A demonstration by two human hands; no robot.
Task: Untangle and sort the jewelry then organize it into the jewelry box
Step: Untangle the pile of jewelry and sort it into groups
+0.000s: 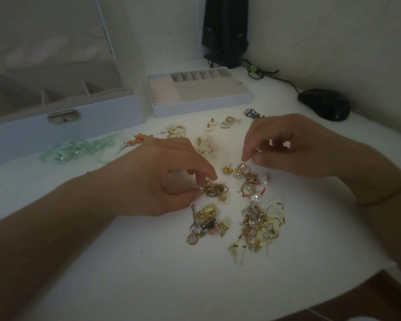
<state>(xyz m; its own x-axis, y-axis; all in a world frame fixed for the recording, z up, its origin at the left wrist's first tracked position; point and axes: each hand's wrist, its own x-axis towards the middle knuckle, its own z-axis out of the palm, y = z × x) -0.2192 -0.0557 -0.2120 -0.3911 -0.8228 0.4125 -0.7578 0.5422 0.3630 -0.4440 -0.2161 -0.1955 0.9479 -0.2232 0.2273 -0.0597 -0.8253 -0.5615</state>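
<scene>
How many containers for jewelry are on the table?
2. The jewelry box with its lid raised stands at the far left. The removable tray with small compartments lies to its right, beyond the hands. None seems hidden.

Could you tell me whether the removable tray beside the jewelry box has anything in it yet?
Empty: the tray shows only bare lining in its compartments.

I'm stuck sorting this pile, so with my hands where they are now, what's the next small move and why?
Probably lift the small gold chain tangle that your left hand pinches away from the pile, since it lies loose beside the clutter. Your right hand pinches near the round pearl-and-gold earring, though I can't tell whether it grips it. The removable tray's compartments look free.
</scene>
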